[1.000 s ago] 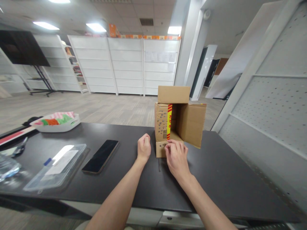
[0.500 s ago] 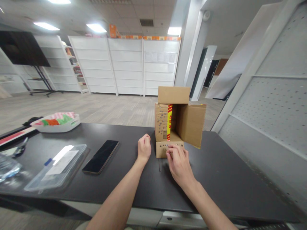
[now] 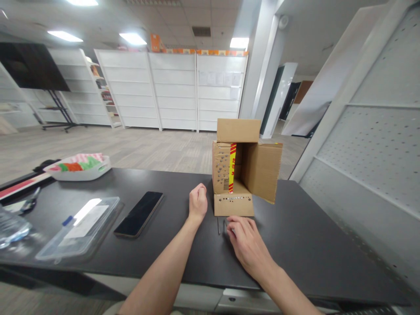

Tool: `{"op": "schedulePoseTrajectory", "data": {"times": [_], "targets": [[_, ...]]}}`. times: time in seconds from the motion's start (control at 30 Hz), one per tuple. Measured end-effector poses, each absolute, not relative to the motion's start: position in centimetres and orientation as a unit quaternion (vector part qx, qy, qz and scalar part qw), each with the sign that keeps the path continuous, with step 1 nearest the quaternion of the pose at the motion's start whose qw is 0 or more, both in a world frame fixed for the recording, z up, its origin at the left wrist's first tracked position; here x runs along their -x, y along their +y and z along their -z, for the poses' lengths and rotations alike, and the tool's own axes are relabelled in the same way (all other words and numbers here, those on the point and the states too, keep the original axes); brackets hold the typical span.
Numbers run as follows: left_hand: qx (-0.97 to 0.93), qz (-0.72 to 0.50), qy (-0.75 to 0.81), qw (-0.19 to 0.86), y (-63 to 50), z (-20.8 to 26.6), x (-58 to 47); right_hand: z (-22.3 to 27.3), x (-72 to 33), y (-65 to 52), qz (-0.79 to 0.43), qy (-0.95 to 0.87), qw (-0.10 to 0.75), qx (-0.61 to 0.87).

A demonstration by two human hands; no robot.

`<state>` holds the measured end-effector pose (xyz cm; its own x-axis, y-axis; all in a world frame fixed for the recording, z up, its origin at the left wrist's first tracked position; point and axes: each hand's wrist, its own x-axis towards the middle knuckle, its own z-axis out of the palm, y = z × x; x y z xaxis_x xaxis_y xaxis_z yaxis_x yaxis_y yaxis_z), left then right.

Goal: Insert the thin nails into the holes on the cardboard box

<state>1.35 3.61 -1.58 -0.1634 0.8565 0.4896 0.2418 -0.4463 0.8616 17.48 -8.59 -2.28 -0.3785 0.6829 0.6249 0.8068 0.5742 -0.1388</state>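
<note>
My left hand [image 3: 198, 202] is a closed fist resting on the dark table, left of an open cardboard box [image 3: 222, 168]; whatever it may hold is hidden. Just in front of the box, my right hand [image 3: 244, 236] has its fingers pinched together, low over the table. At its fingertips shows a thin metal rod [image 3: 225, 225], mostly covered by the fingers. A second thin metal rod [image 3: 218, 226] lies on the table beside it. The box's lower flap [image 3: 233, 209] hangs toward me, with a row of small holes and shiny round dots along it.
On the left lie a black phone [image 3: 139, 214], a clear plastic case [image 3: 80, 229] and a crumpled clear plastic item [image 3: 11, 227]. Behind them stands a white basket [image 3: 82, 174] with colourful cloth. A perforated white panel [image 3: 377, 144] rises along the table's right side.
My right hand has moved down and toward me, off the box's lower flap to the table in front of it. My left fist has stayed in place.
</note>
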Motion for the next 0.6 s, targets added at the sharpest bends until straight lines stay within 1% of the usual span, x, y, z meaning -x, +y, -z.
{"op": "schedulePoseTrajectory", "data": {"times": [0.23, 0.43, 0.6], "targets": [[-0.598, -0.602, 0.465, 0.253, 3.55, 1.51, -1.39, 2.83, -17.33, -8.57, 0.043, -0.839, 0.302, 0.450], [-0.598, -0.604, 0.462, 0.252, 3.71, 1.73, -1.36, 2.69, -17.29, -8.54, 0.032, -0.844, 0.287, 0.452], [-0.600, -0.605, 0.460, 0.250, 3.75, 1.81, -1.34, 2.37, -17.08, -8.49, 0.021, -0.852, 0.258, 0.454]]}}
